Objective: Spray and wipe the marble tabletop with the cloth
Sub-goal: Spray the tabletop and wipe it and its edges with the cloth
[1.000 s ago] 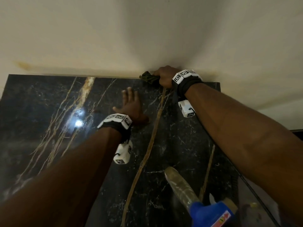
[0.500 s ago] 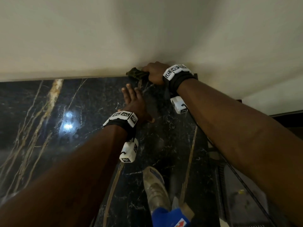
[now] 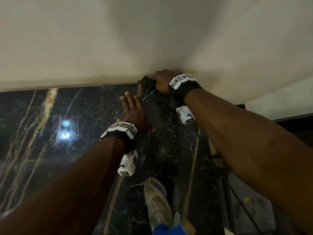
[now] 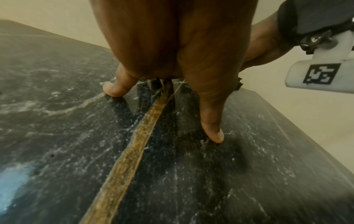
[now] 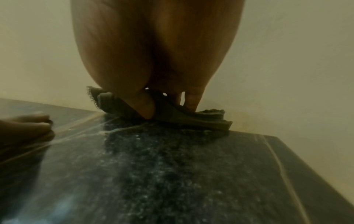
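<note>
The black marble tabletop (image 3: 67, 107) with gold veins fills the lower head view. My right hand (image 3: 161, 82) grips a dark green cloth (image 3: 146, 82) at the tabletop's back edge, against the wall. In the right wrist view the right hand (image 5: 153, 53) presses the cloth (image 5: 191, 118) down under its thumb (image 5: 147, 109). My left hand (image 3: 133, 112) lies flat on the marble just in front, fingers straight. Its fingertips (image 4: 212, 133) touch the stone beside a gold vein (image 4: 134, 144). A spray bottle (image 3: 157, 204) with a blue base stands near the front.
A cream wall (image 3: 152, 39) rises right behind the tabletop. The table's right edge (image 3: 208, 150) runs close to my right forearm. Beyond it lie a dark object and a black cable (image 3: 237, 197). Lamp reflections shine on the marble at the left (image 3: 65, 129).
The head view has swung to the right. My left hand has slid a little right, onto the gold vein. The right hand stays with the cloth at the back edge.
</note>
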The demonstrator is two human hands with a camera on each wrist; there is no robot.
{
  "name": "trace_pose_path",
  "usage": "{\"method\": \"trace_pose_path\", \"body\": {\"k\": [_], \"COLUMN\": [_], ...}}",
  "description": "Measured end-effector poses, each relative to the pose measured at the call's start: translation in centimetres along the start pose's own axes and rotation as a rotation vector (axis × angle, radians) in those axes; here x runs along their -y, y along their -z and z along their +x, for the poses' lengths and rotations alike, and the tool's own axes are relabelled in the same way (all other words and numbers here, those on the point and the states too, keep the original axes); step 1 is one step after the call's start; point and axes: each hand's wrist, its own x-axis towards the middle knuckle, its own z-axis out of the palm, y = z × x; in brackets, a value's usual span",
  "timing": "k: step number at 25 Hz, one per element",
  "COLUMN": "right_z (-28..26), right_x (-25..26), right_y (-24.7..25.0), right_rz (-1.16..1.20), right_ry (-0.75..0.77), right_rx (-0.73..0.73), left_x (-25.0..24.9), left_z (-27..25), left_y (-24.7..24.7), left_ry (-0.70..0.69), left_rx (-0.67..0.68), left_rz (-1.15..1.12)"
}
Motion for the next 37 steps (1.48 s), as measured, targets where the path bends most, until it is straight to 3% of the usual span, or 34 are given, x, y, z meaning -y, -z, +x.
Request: {"method": "trace_pose_path", "body": {"k": [5, 14, 22, 32, 37], "right_z": [-0.5, -4.2, -5.6, -4.9, -4.9], "right_x": [0.1, -7.8, -11.2, -10.5, -9.5], "right_y": [0.1, 0.5, 0.4, 0.3, 0.5], "right_rz": [0.006, -0.018, -0.023, -0.018, -0.024], "right_ry": [0.032, -0.043, -0.074, -0.169, -0.147], "right_rx": [-0.006, -0.055, -0.094, -0.109, -0.086], "left_x": [0.2, 0.5, 0.2, -0.2, -0.1], "left_z": [0.4, 0.8, 0.0, -0.3, -0.2], "left_y": [-0.3, -0.5, -0.3, 0.0, 0.0], "left_ry": [-0.008, -0.037, -0.028, -0.039, -0.044], "left_rx": [-0.006, -0.026, -0.014, -0.012, -0.035], "left_rz": [0.020, 0.034, 0.015, 0.013, 0.031]}}
